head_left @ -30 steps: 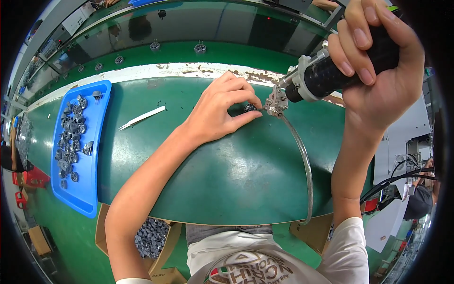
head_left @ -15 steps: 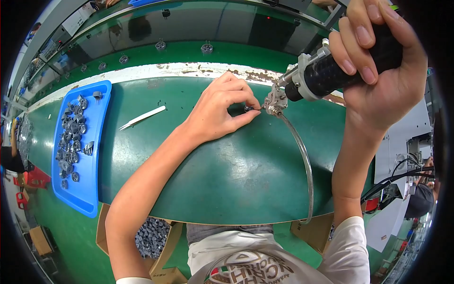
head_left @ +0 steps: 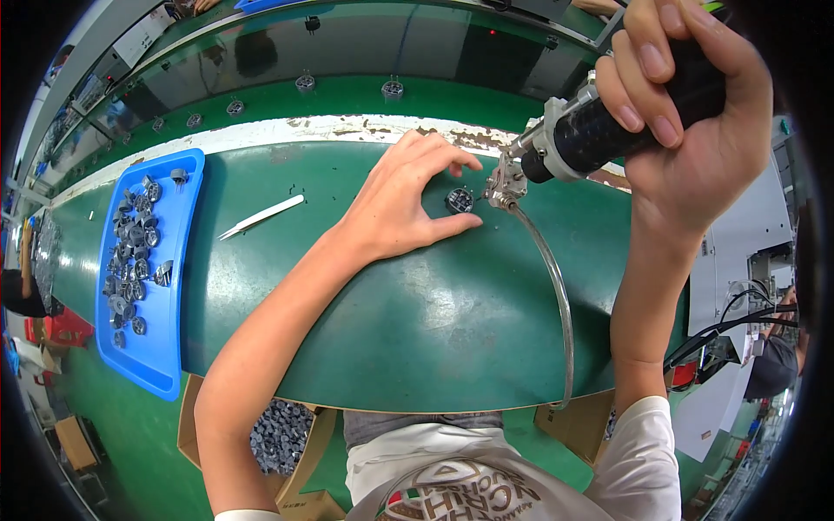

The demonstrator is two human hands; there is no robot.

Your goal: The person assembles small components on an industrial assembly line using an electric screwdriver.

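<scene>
Reference point: round black part (head_left: 459,201), resting on the green tabletop (head_left: 417,321). Nearest the body: open cardboard box (head_left: 314,443) of small grey pieces, well apart from the part, toward the wearer and to the left. Clear hose (head_left: 561,295) curves toward the wearer on the part's right. Blue tray (head_left: 158,369) of grey components lies far to its left; white tweezers (head_left: 261,217) lie between, tips away from it.

Left hand (head_left: 401,198): open, empty; thumb on the part's near side, fingers on its far side, visible gap to both. This is the nearer hand, just left of the part.

Right hand (head_left: 695,165): wrapped around a black power screwdriver (head_left: 599,135), raised well to the part's right. Its metal nose (head_left: 506,184) sits just beside the part, right side; contact at the tip cannot be told. The part looks round, no clear long axis; the screwdriver's axis slants up and right from it.

Beyond: similar round parts (head_left: 393,89) on a green strip.
</scene>
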